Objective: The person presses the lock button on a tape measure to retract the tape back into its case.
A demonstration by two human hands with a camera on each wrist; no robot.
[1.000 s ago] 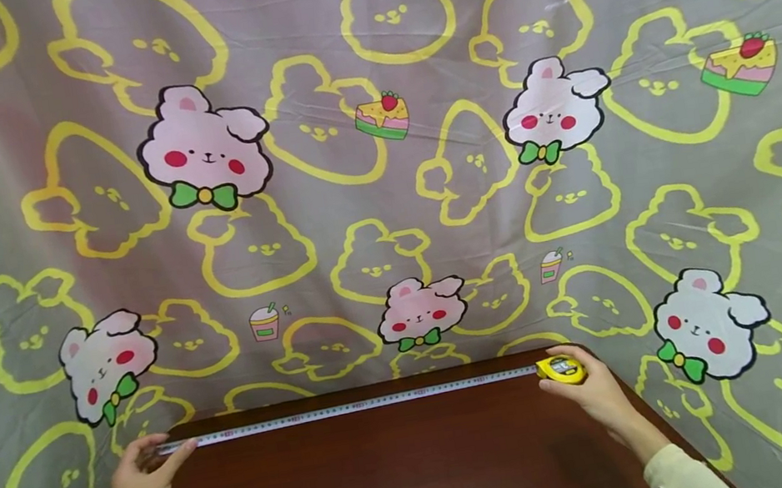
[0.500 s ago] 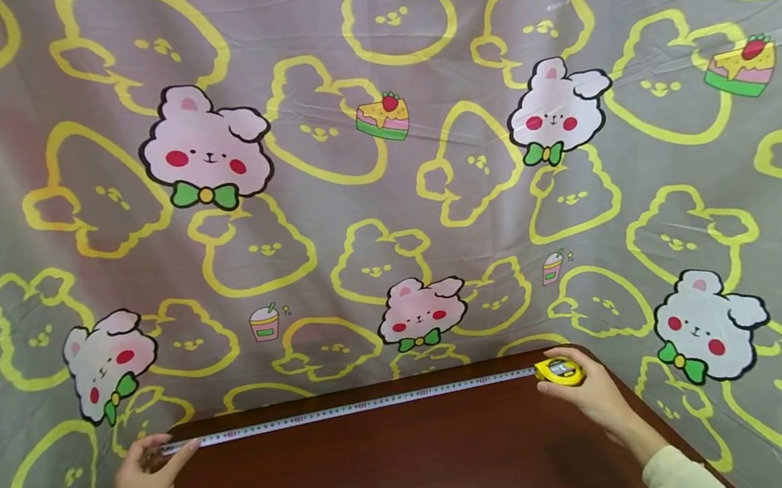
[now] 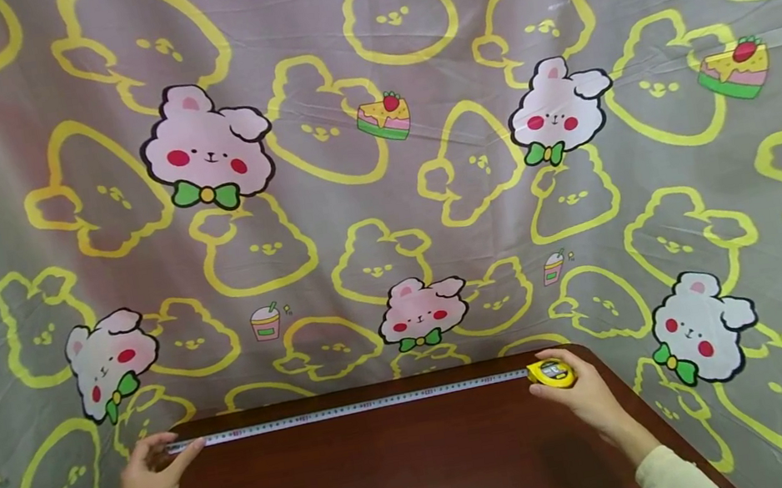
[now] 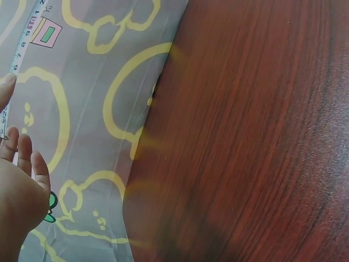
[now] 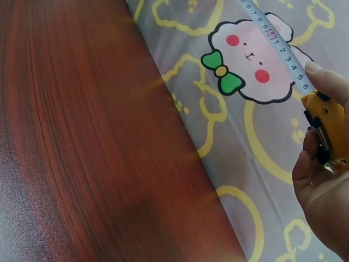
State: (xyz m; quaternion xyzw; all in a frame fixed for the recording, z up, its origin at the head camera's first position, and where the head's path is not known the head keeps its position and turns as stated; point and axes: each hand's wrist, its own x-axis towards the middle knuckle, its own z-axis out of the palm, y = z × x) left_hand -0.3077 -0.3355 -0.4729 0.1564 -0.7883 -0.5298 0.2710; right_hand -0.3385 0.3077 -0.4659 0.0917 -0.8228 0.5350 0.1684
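Note:
A yellow tape measure (image 3: pixel 554 373) sits in my right hand (image 3: pixel 590 400), gripped between thumb and fingers. Its white blade (image 3: pixel 369 405) is drawn out straight to the left, held above the table's far part. At the other end my left hand (image 3: pixel 148 487) pinches the blade's tip between thumb and fingers. In the left wrist view the blade (image 4: pixel 20 54) shows low numbers close to the thumb, with the other fingers spread loosely. Over in the right wrist view, the blade (image 5: pixel 281 46) leaves the case (image 5: pixel 330 123) just past a red 50 mark.
Under both hands lies a dark reddish-brown wooden table (image 3: pixel 366 484) with rounded far corners. A grey curtain (image 3: pixel 328 228) printed with rabbits and yellow outlines hangs around its back and sides. Shadows of the arms fall on the tabletop.
My right hand and the tape measure case have shifted slightly left. My left hand has moved a little to the right, so the drawn-out blade spans slightly less.

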